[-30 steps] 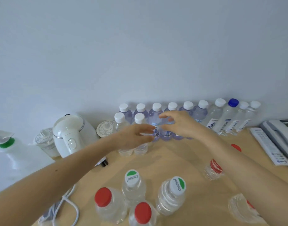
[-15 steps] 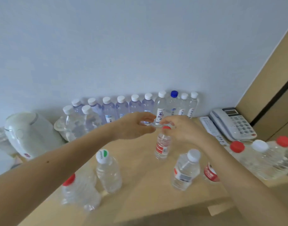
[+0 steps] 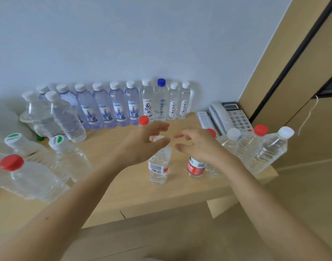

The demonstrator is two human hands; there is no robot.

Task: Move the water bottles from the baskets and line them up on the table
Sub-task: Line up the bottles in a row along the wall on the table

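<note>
Several large clear bottles (image 3: 35,178) crowd the left end of the table (image 3: 170,191), one red-capped and two with green-and-white caps. The frame edge cuts off the nearest, and a pale shape behind them is too blurred to name.

Along the wall a back row of bottles (image 3: 105,108) stands upright, shoulder to shoulder, with a blue-capped bottle (image 3: 161,102) near its right end. Two bottles set in front at the left partly hide those behind.

At centre the left hand (image 3: 142,147) hovers over a white-capped bottle (image 3: 158,168), fingers and thumb apart, gripping nothing. The thumb crosses the cap, and whether it touches cannot be told. A red-capped bottle (image 3: 143,120) shows little more than its cap above the knuckles.

Just beside it the right hand (image 3: 199,146) is loosely curled and holds nothing. It covers the top of a red-labelled bottle (image 3: 196,167), and another red cap peeks past its fingers.

Three more bottles (image 3: 264,147) stand bunched at the table's right corner, in front of a telephone (image 3: 229,117).

Bare wood lies open between the left cluster and the two central bottles, and in a strip before the back row. The two central bottles stand near the front edge, and the bunched three stand close to the right edge.
</note>
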